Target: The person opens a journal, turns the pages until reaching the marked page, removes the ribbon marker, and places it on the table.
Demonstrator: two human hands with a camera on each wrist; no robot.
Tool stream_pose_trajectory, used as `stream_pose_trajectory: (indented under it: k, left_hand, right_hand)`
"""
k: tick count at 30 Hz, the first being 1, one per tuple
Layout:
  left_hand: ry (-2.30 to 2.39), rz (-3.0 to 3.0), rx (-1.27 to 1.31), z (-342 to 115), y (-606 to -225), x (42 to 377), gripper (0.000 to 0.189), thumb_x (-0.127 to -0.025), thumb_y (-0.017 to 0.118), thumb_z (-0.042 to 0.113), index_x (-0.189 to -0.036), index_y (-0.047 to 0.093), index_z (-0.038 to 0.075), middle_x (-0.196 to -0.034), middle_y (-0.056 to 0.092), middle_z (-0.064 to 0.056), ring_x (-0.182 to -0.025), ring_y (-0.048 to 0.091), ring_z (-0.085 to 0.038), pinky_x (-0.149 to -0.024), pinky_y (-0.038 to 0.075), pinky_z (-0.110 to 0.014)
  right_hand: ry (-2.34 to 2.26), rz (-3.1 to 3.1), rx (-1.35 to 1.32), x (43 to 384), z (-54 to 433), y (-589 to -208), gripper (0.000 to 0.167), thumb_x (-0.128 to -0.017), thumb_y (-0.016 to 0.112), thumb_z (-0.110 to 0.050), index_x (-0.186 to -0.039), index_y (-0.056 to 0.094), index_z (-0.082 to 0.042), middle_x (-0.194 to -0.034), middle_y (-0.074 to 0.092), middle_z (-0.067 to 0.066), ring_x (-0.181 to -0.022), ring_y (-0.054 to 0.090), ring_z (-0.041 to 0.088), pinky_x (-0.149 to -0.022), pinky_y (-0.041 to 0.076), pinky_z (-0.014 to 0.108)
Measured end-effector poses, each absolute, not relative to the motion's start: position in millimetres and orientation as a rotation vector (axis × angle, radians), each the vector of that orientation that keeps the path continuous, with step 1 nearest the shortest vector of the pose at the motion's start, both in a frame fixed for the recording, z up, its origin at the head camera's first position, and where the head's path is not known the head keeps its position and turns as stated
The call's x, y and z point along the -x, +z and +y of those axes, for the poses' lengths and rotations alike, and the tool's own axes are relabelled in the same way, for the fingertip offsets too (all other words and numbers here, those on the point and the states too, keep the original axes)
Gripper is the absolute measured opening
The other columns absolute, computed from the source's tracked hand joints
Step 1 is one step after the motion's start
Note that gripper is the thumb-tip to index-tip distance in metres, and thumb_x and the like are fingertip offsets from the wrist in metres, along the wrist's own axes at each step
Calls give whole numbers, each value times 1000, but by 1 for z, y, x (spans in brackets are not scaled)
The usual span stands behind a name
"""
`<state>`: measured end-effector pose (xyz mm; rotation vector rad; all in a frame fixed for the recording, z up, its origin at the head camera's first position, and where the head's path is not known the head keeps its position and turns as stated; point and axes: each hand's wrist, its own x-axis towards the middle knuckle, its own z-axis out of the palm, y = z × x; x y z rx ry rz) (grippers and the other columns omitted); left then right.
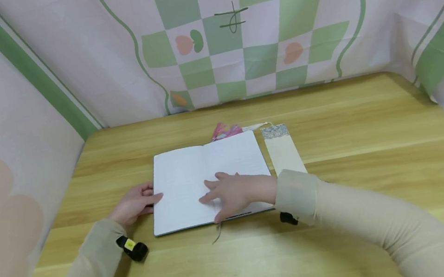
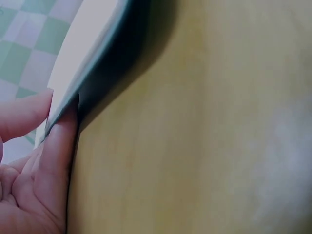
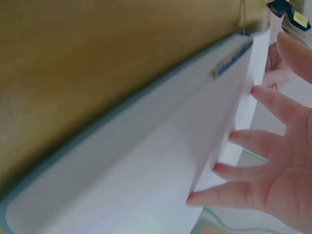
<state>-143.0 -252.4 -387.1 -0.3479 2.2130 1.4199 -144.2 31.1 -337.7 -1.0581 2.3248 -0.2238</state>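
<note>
An open notebook (image 1: 180, 172) with pale, faintly lined pages and a dark cover lies on the table. My left hand (image 1: 133, 203) pinches its left edge; in the left wrist view the thumb (image 2: 24, 114) is on the page side and the fingers (image 2: 56, 165) are under the cover. Fingers spread, my right hand (image 1: 235, 194) rests on the right page near the middle fold. In the right wrist view its fingertips (image 3: 219, 168) touch the paper. A dark patterned strip (image 3: 234, 56) shows at the page's lower edge; what it belongs to cannot be told.
Right of the notebook lies a cream bookmark (image 1: 284, 151) with a patterned top, partly hidden by the right sleeve. Its white cord leads toward a pink tassel (image 1: 227, 131) behind the notebook. A thin ribbon (image 1: 216, 235) trails from the lower edge. Patterned cloth (image 1: 229, 67) borders the wooden table (image 1: 374, 146).
</note>
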Motion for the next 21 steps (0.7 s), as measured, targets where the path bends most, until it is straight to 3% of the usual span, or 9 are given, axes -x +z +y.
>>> stream_pose_trajectory:
  k: [5, 9, 16, 21]
  left_hand:
    - [1406, 2229, 359, -252, -388, 143, 60, -94, 60, 22, -142, 32, -2, -120, 51, -12, -94, 51, -14, -75, 50, -24]
    - [1409, 2229, 369, -251, -388, 142, 60, -94, 60, 21, -143, 32, -1, -123, 51, -12, -95, 52, -14, -75, 50, -24]
    - [1407, 2242, 361, -249, -386, 144, 57, -94, 60, 21, -141, 35, 0, -98, 46, -2, -92, 48, -15, -74, 49, -24]
    - [1395, 2254, 373, -249, -387, 144, 55, -94, 60, 22, -139, 37, 0, -100, 47, -3, -93, 49, -16, -74, 49, -24]
  right_hand:
    - [-230, 2351, 1171, 162, 42, -341, 61, -83, 73, -31, -137, 50, -13, -151, 30, 16, -140, 24, 41, -115, 20, 47]
    - [-216, 2391, 1112, 180, 55, -343, 68, -80, 76, -28, -139, 46, -12, -153, 25, 17, -139, 20, 45, -115, 17, 49]
    - [-183, 2443, 1002, 208, 74, -346, 85, -76, 78, -36, -147, 34, -14, -156, 15, 16, -141, 10, 46, -114, 10, 55]
    - [-188, 2485, 926, 221, 80, -349, 89, -76, 77, -38, -148, 30, -15, -157, 12, 14, -142, 9, 44, -112, 11, 60]
